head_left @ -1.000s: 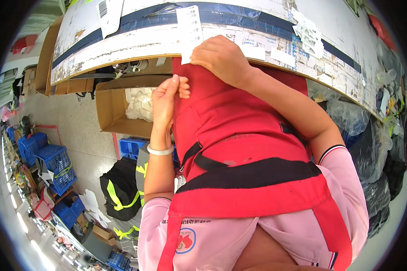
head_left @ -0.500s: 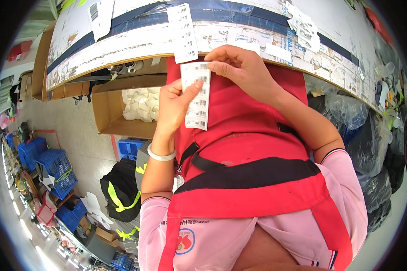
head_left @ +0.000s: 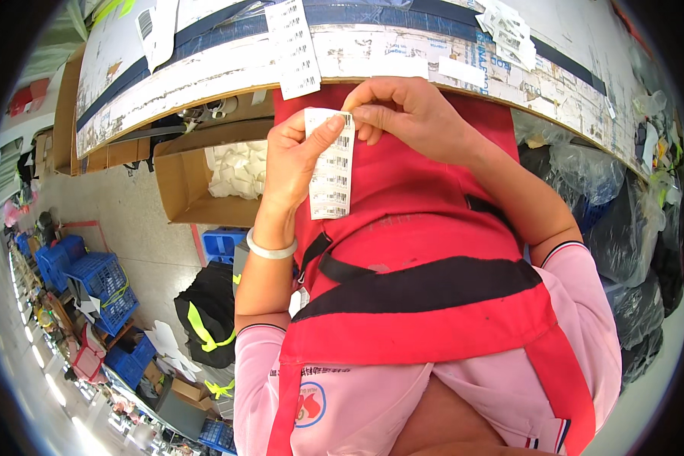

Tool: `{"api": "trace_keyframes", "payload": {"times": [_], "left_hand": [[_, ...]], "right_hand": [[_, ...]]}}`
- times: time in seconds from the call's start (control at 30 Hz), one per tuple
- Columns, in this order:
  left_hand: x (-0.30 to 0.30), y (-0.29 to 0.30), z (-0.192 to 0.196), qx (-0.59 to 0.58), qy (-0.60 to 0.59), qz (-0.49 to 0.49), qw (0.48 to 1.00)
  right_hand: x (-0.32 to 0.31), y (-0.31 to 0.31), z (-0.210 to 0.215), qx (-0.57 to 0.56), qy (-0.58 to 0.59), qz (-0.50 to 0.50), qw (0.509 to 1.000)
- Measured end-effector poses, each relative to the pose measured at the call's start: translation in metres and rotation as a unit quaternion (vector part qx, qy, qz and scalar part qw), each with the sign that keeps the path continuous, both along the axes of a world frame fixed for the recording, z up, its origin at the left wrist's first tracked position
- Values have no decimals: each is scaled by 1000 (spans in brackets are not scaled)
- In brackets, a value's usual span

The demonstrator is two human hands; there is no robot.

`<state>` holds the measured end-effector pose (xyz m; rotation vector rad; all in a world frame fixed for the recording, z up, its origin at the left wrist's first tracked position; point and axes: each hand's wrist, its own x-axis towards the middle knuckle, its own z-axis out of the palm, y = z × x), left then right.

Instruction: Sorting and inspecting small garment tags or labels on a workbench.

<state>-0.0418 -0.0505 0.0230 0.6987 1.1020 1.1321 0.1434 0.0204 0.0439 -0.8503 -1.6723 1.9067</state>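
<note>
Both hands pinched a strip of barcode labels (head_left: 331, 163) before the red apron (head_left: 410, 228): right hand (head_left: 406, 114) at its top, left hand (head_left: 296, 159) alongside. Light, floppy paper, probably best held by its edges.

A long white label strip (head_left: 331, 165) printed with barcodes hangs upright, pinched at its top edge, against a red apron.

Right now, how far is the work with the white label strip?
Looks done: the label strip is off the table edge, clear of it, before the red apron. In hand: the left hand holds its side, and the right hand pinches its top corner. Left: another strip hangs from the edge, untouched.
</note>
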Motion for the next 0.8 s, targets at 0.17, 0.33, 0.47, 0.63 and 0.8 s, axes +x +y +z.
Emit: {"api": "trace_keyframes", "payload": {"times": [0.17,0.33,0.47,0.63,0.8], "left_hand": [[3,1,-2,26,-22,21,999],[7,2,12,21,-66,2,998],[5,1,3,31,-51,-7,998],[15,5,2,18,0,-9,1000],[19,12,2,17,64,-68,995]], "right_hand": [[0,1,0,-80,12,8,997],[-2,-9,-18,-243,57,28,968],[4,-13,-19,-176,12,-23,984],[16,-16,-2,-120,4,-112,986],[23,-17,-15,-143,25,-139,980]]}}
